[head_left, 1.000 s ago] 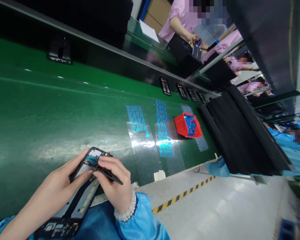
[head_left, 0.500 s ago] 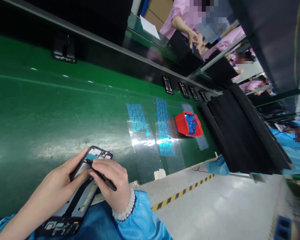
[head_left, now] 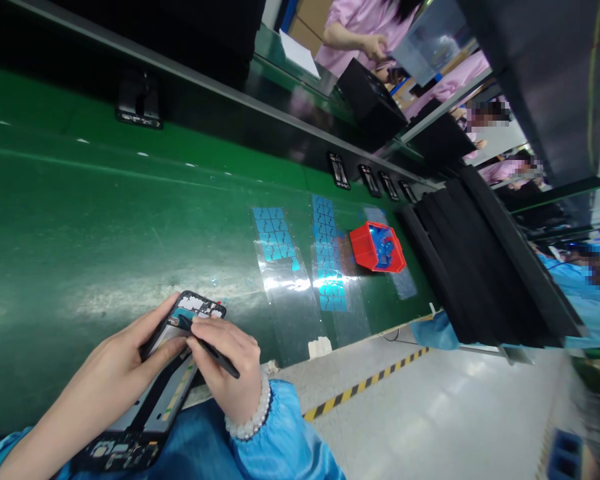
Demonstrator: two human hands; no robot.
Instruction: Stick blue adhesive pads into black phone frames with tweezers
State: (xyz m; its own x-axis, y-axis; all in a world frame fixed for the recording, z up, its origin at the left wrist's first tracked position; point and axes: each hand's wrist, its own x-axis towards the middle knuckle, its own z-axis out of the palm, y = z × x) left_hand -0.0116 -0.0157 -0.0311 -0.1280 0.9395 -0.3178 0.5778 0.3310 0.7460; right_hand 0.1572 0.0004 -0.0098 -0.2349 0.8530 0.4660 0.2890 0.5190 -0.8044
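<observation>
An opened phone body lies slanted at the lower left, its inner parts showing. Wrapped round its upper part is my left hand, with the thumb across the face. My right hand pinches a black pen-like tool, whose tip is over the blue piece near the phone's upper end. Whether the tip touches cannot be told. To the right, sheets of blue stickers lie on the green bench.
Right of the sheets stands a red bin with blue pieces inside. Several phone bodies line the back edge, one at the far left. Black stacked panels are at the right. People in pink work across the bench.
My right hand and the tool have shifted slightly right. The phone bodies along the back edge sit slightly further right. A person across the bench has moved their hands.
</observation>
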